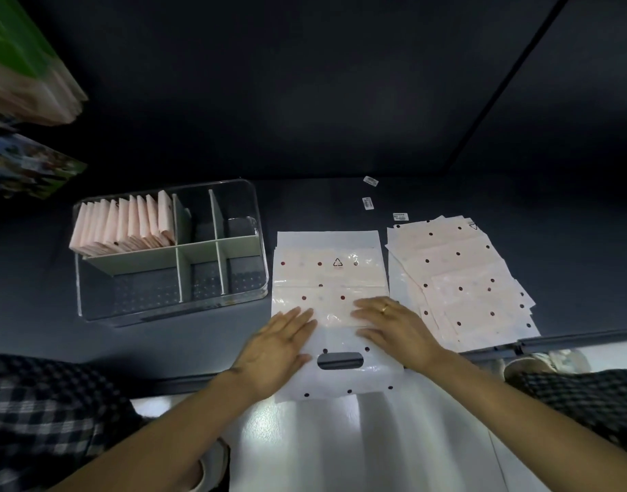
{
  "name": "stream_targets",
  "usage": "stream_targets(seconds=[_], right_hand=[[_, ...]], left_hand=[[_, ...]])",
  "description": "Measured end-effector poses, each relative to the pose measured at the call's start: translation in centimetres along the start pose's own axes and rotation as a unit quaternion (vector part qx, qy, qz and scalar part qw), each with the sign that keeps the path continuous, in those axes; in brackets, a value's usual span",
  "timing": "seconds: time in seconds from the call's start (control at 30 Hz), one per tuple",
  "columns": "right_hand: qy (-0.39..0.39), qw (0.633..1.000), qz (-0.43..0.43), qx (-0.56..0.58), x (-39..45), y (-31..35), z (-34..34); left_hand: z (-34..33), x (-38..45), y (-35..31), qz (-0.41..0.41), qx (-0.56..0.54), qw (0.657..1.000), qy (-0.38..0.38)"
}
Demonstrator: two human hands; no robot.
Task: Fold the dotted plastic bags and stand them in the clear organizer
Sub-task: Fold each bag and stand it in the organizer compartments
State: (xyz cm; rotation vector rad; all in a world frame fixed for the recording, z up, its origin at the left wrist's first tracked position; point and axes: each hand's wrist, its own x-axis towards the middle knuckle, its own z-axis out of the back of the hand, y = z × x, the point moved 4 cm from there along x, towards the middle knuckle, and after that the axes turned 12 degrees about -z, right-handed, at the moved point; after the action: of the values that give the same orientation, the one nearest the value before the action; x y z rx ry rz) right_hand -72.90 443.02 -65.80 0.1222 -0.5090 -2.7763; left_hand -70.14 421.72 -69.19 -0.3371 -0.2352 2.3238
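Table (340, 207): organizer (259, 243), one compartment filled with folded bags (127, 225), five empty. Unfolded stack (461, 278) waits at right. Centre: one bag (329, 278), part-folded, pressed flat by left hand (275, 353) and right hand (393, 324), fingers (367, 307) straight and close together.

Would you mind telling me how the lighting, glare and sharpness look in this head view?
Head view: dim overall with dark corners; the brightest patch lies near the bottom edge, under the bag; glare streaks on its plastic between the left hand and right hand; wide-angle bending curves the organizer; the stack at far left is blurred.
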Motion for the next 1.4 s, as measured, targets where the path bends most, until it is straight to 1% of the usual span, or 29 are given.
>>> stream_targets(seconds=[0.07, 0.1, 0.13, 0.2, 0.27, 0.3, 0.33, 0.37, 0.43, 0.5, 0.6, 0.7, 0.73, 0.8, 0.83, 0.9, 0.97, 1.0, 1.07, 1.13, 1.2, 1.3, 1.37, 1.4], right_hand=[[-0.007, 1.0, 0.0, -0.021, -0.4, -0.3, 0.0], [-0.015, 0.999, 0.006, -0.033, -0.4, -0.6, 0.1], [-0.005, 0.999, 0.001, -0.036, -0.3, -0.8, 0.1], [0.058, 0.997, -0.056, -0.011, -0.1, -1.6, -0.2], [0.119, 0.989, -0.086, -0.001, -0.2, -2.3, -0.8], [0.126, 0.988, -0.093, -0.006, -0.1, -2.5, -1.0], [0.116, 0.988, -0.102, 0.002, 0.1, -2.4, -0.9], [0.091, 0.992, -0.089, 0.01, 0.3, -2.0, -0.6], [0.059, 0.994, -0.081, 0.051, 1.0, -1.4, 0.2], [0.066, 0.989, -0.083, 0.108, 1.6, -1.2, 1.0], [0.134, 0.968, -0.088, 0.193, 2.1, -0.7, 2.5], [0.202, 0.933, -0.139, 0.262, 2.2, -0.9, 3.8], [0.211, 0.922, -0.159, 0.282, 2.2, -1.1, 3.9], [0.196, 0.907, -0.196, 0.317, 2.2, -1.9, 3.8], [0.176, 0.904, -0.216, 0.324, 2.2, -2.3, 3.6], [0.138, 0.904, -0.252, 0.315, 2.3, -3.1, 2.9], [0.12, 0.903, -0.272, 0.309, 2.4, -3.2, 2.1], [0.116, 0.903, -0.278, 0.308, 2.6, -3.2, 1.7], [0.111, 0.905, -0.292, 0.29, 2.9, -3.1, 1.1], [0.111, 0.907, -0.311, 0.263, 3.1, -3.2, 0.3], [0.104, 0.91, -0.324, 0.236, 3.2, -3.3, -0.4], [0.095, 0.921, -0.323, 0.194, 3.4, -3.5, -0.9], [0.088, 0.923, -0.327, 0.182, 3.3, -3.4, -1.1], [0.069, 0.928, -0.326, 0.167, 3.1, -3.2, -1.0]], left_hand=[[0.5, -0.3, 0.1, -0.018, 0.009, 0.999, -0.027], [0.8, -0.5, 0.2, -0.019, 0.008, 0.999, -0.043], [0.9, -0.8, 0.6, -0.01, 0.002, 0.999, -0.046], [0.6, -1.4, 1.5, 0.014, -0.018, 0.999, -0.032], [0.5, -1.7, 2.2, 0.039, -0.036, 0.998, -0.023], [0.7, -1.7, 2.4, 0.045, -0.043, 0.998, -0.025], [1.0, -1.6, 2.4, 0.051, -0.056, 0.997, -0.027], [1.5, -1.6, 2.3, 0.055, -0.073, 0.995, -0.031], [2.3, -1.5, 2.5, 0.063, -0.103, 0.991, -0.051], [3.4, -1.5, 2.6, 0.071, -0.125, 0.987, -0.07], [4.8, -1.5, 2.8, 0.095, -0.141, 0.981, -0.093], [6.0, -1.6, 2.6, 0.098, -0.155, 0.977, -0.108], [6.3, -1.5, 2.5, 0.099, -0.161, 0.975, -0.114], [6.9, -1.5, 2.0, 0.1, -0.157, 0.973, -0.137], [7.2, -1.5, 1.6, 0.092, -0.14, 0.972, -0.164], [7.8, -1.6, 0.4, 0.062, -0.078, 0.97, -0.22], [7.7, -1.4, -0.9, 0.026, -0.008, 0.971, -0.238], [7.2, -1.1, -1.6, 0.009, 0.013, 0.975, -0.222], [5.5, -0.7, -2.6, -0.004, 0.008, 0.988, -0.152], [3.3, -0.2, -2.7, 0.017, 0.003, 0.997, -0.077], [1.4, 0.1, -2.7, 0.036, 0.023, 0.999, -0.017], [-0.6, 0.5, -2.8, 0.039, 0.033, 0.998, 0.037], [-1.5, 0.5, -2.7, 0.037, 0.042, 0.997, 0.056], [-1.7, 0.4, -2.7, 0.036, 0.049, 0.996, 0.061]])
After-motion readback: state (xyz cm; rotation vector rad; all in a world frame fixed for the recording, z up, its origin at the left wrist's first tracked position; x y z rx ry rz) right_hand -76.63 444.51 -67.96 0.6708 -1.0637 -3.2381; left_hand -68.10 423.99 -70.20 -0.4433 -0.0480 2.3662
